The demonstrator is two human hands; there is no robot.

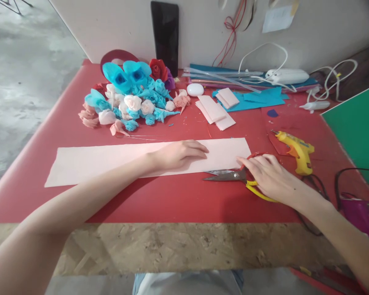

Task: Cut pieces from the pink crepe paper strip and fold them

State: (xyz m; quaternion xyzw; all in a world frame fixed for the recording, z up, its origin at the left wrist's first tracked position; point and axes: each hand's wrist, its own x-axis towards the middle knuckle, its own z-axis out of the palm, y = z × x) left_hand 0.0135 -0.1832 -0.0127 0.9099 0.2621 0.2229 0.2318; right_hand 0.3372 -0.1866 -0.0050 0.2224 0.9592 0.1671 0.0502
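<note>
A long pale pink strip of foam sheet (95,162) lies across the red table cover (160,196). My left hand (180,155) rests flat on the strip's right part, fingers stretched out. Scissors (224,175) with yellow and red handles lie shut just below the strip's right end. My right hand (269,176) lies over the scissors' handles, fingers curved and touching them. The handles are partly hidden under that hand.
A heap of blue, white and pink foam flowers (132,100) sits at the back left. Small pink pieces (215,110) and blue sheets (258,98) lie behind the strip. A yellow glue gun (297,151) is at the right, a purple one (361,213) at the right edge. A green board (356,131) stands right.
</note>
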